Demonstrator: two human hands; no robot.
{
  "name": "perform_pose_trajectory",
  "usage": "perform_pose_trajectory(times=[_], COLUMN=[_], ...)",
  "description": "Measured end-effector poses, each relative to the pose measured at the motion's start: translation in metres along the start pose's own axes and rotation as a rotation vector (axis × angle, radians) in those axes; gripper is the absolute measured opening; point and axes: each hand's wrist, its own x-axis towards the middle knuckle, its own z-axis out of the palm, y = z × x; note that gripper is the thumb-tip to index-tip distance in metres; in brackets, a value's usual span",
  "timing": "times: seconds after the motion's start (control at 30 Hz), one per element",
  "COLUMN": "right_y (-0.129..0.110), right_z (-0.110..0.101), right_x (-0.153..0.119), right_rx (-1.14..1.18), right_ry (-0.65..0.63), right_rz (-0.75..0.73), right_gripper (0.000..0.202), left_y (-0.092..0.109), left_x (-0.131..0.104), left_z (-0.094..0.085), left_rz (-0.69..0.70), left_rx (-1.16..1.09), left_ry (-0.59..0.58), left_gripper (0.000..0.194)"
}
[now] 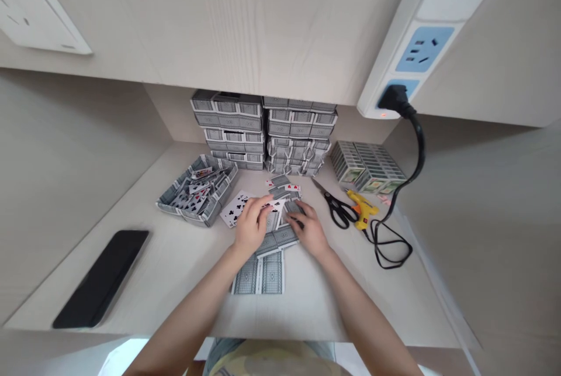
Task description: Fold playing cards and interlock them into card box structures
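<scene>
My left hand point(252, 225) pinches a playing card point(276, 204) with club marks between thumb and fingertips. Opposite it, my right hand point(312, 231) has its fingers curled against a grey-backed piece made of folded playing cards point(274, 240). Exactly what its fingertips grip is partly hidden. Below the hands, two joined cards point(258, 273) lie back side up. Loose cards with clubs point(232, 209) lie face up beside my left hand. Just beyond the fingers are more folded cards point(280, 181), some showing red hearts.
A card-built tray point(208, 218) of loose cards stands left, near a black phone point(103, 279). Stacked card boxes point(234, 121) rise at the back. Rightward are scissors point(339, 209), a yellow glue gun point(363, 207) with its cord, and packed card decks point(368, 165). A power strip point(412, 51) hangs above.
</scene>
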Motion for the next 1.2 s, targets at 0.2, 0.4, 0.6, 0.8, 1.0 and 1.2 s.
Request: perform_pose_trajectory(times=[0.2, 0.4, 0.6, 0.8, 1.0, 1.2], right_y=[0.003, 0.005, -0.013, -0.035, -0.037, -0.033], right_z=[-0.004, -0.007, -0.015, -0.021, -0.021, -0.023], right_x=[0.003, 0.005, 0.005, 0.004, 0.002, 0.004], right_rx=[0.165, 0.421, 0.930, 1.226, 1.112, 1.160], right_ry=[0.225, 0.341, 0.335, 0.118, -0.012, 0.186], right_rz=[0.172, 0.312, 0.558, 0.652, 0.705, 0.727], right_gripper=[0.034, 0.051, 0.038, 0.032, 0.039, 0.029], left_y=[-0.004, -0.015, -0.013, -0.011, -0.008, -0.002], left_x=[-0.002, -0.003, -0.001, -0.004, -0.002, 0.006], left_z=[0.009, 0.016, 0.012, 0.014, 0.012, 0.002], left_rz=[-0.084, -0.039, -0.025, 0.001, 0.015, -0.296], left_rx=[0.020, 0.036, 0.021, -0.028, -0.074, -0.287], left_ry=[-0.068, -0.095, -0.079, -0.136, -0.155, -0.259], left_gripper=[0.030, 0.020, 0.021, 0.020, 0.018, 0.021])
